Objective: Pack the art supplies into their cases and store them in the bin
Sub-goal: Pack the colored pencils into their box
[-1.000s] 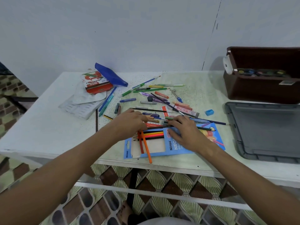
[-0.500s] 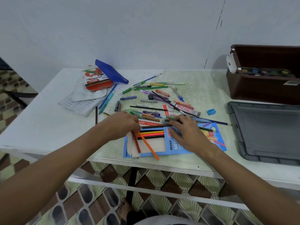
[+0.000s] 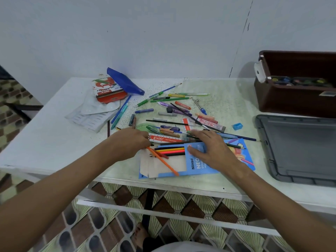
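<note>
Since a moment ago the orange pencil (image 3: 162,161) has swung, its far end now pinched in the left hand (image 3: 131,142), whose grip curls round it. Just right of that grip the blue pencil case (image 3: 200,165) lies flat on the counter (image 3: 45,142), the right hand (image 3: 211,149) pressing it with straight, spread fingers. Beyond both grips loose pens and crayons lie scattered; far right stands the brown bin (image 3: 291,104)

Blue pencil box (image 3: 200,165) flat at table's front edge, w/ colored pencils (image 3: 171,150) half inside; orange pencil (image 3: 162,160) lies diagonally across it. Brown bin (image 3: 294,102) far right.
</note>
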